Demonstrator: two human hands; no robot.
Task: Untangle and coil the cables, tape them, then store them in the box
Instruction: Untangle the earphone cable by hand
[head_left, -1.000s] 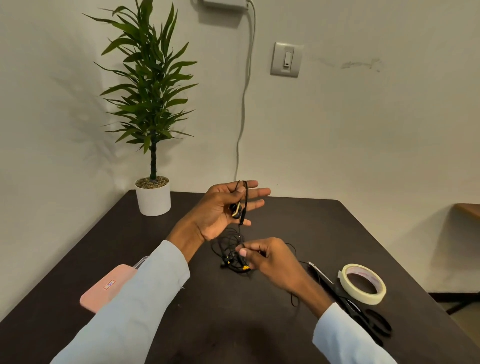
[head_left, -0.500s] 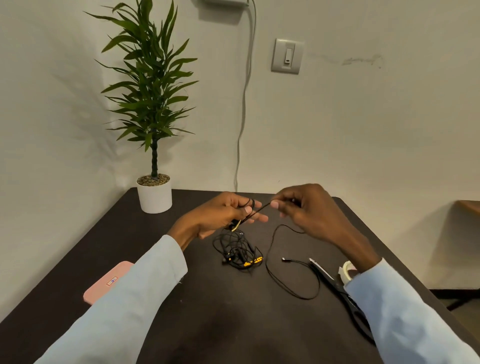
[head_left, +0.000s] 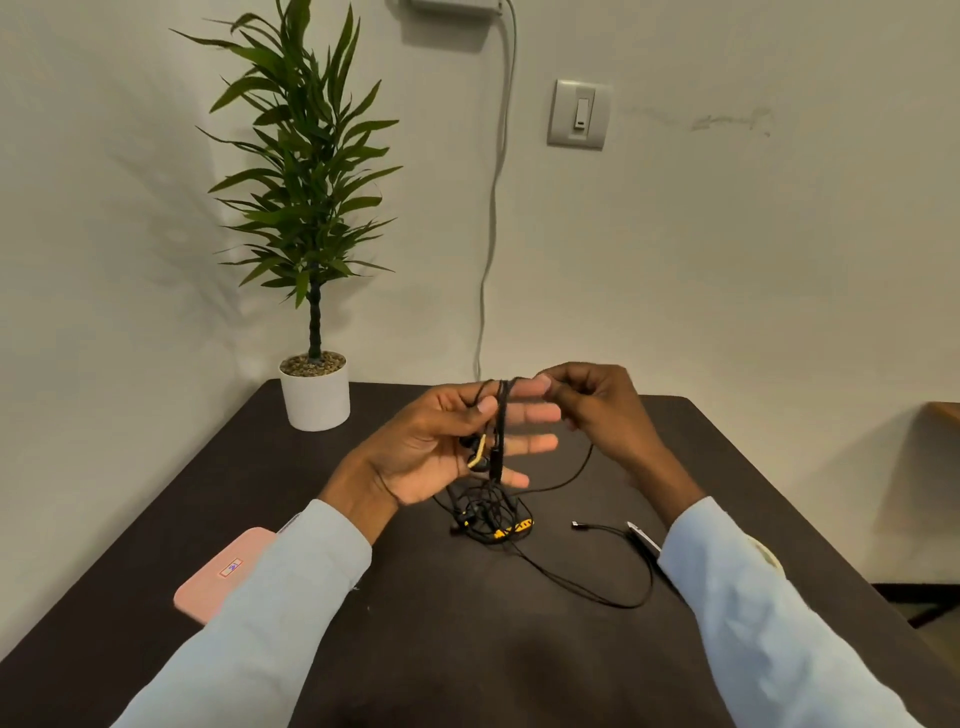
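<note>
A black earphone cable with yellow details is looped over the fingers of my left hand. That hand is held palm up above the table, with its thumb pressing the loops against the fingers. My right hand pinches the cable just beyond the left fingertips. From there a strand hangs down to a tangled heap of cable on the dark table. A loose end with a small plug lies to the right of the heap. The pink box lies shut at the left, partly under my left sleeve.
A scissors blade shows beside my right sleeve, which hides most of the roll of tape. A potted plant stands at the table's back left corner, against the wall. The table's right edge runs close to my right arm.
My right hand has come back from the right to the left fingertips, bringing the strand with it. My left hand has opened out palm up, with the loops across its fingers.
</note>
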